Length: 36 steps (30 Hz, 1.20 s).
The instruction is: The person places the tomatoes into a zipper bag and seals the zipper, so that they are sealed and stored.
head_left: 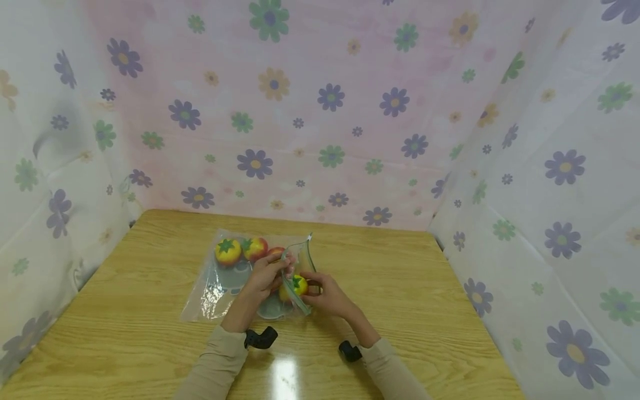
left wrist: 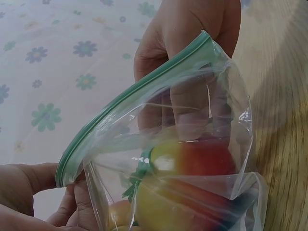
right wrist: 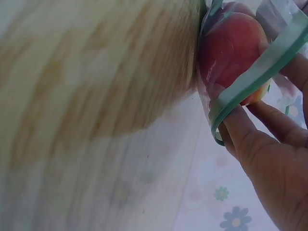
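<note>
A clear zip bag (head_left: 205,297) with a green zip edge (left wrist: 130,91) lies on the table, its mouth lifted and spread at the right. My left hand (head_left: 262,276) pinches the bag's edge between thumb and fingers. Inside the mouth, the fingers of my right hand (head_left: 330,295) hold a yellow-and-red toy fruit (head_left: 299,285) with a green leafy top. That fruit (right wrist: 233,48) shows mostly red in the right wrist view, behind the zip edge. Further in the bag lie several similar fruits, among them one at the far left (head_left: 228,252) and a redder one beside it (head_left: 256,249); the left hand partly covers others.
The wooden table (head_left: 390,278) reaches back to a flower-patterned curtain (head_left: 300,139), which also hangs on both sides. Dark wrist mounts (head_left: 261,338) sit on both forearms, at the ends of beige sleeves (head_left: 215,361).
</note>
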### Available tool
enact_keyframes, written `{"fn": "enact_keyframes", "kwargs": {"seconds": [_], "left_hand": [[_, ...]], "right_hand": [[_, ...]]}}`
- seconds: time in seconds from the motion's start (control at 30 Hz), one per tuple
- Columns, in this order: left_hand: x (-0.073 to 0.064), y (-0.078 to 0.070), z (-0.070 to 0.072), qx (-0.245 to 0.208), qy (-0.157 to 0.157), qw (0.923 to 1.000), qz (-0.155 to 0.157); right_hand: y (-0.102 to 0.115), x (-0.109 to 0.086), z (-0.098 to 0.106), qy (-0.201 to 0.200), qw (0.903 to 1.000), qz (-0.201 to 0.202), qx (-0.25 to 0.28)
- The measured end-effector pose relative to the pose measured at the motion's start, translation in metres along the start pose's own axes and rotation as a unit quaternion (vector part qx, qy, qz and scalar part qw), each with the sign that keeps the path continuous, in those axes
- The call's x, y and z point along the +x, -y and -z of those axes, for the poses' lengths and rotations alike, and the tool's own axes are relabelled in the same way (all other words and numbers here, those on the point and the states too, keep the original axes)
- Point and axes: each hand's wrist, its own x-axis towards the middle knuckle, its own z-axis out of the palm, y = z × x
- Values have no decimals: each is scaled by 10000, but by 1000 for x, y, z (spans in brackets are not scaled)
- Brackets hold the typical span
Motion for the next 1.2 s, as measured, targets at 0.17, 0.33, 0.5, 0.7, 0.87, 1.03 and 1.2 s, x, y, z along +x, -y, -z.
{"fn": "enact_keyframes", "kwargs": {"seconds": [0.17, 0.33, 0.5, 0.7, 0.87, 1.03, 1.2], "left_hand": [[-1, -2, 0, 100, 0, 10000, 1], [-1, -3, 0, 155, -66, 9999, -30], [-2, 0, 2, 87, -8, 9999, -51], [-4, 0, 2, 49, 115, 9999, -96], [-5, -1, 3, 105, 126, 9998, -84], [-4, -1, 2, 21, 141, 9999, -82], [-4, 0, 1, -54, 63, 10000, -51]], "right_hand": [[-2, 2, 0, 26, 9998, 163, 61], [-2, 5, -2, -52, 9997, 230, 28], [-1, 8, -6, 11, 9997, 252, -3], [0, 11, -9, 27, 9997, 222, -71], [7, 12, -10, -2, 9997, 208, 84], [9, 13, -13, -103, 9995, 162, 232], [3, 16, -16, -211, 9993, 67, 293]]}}
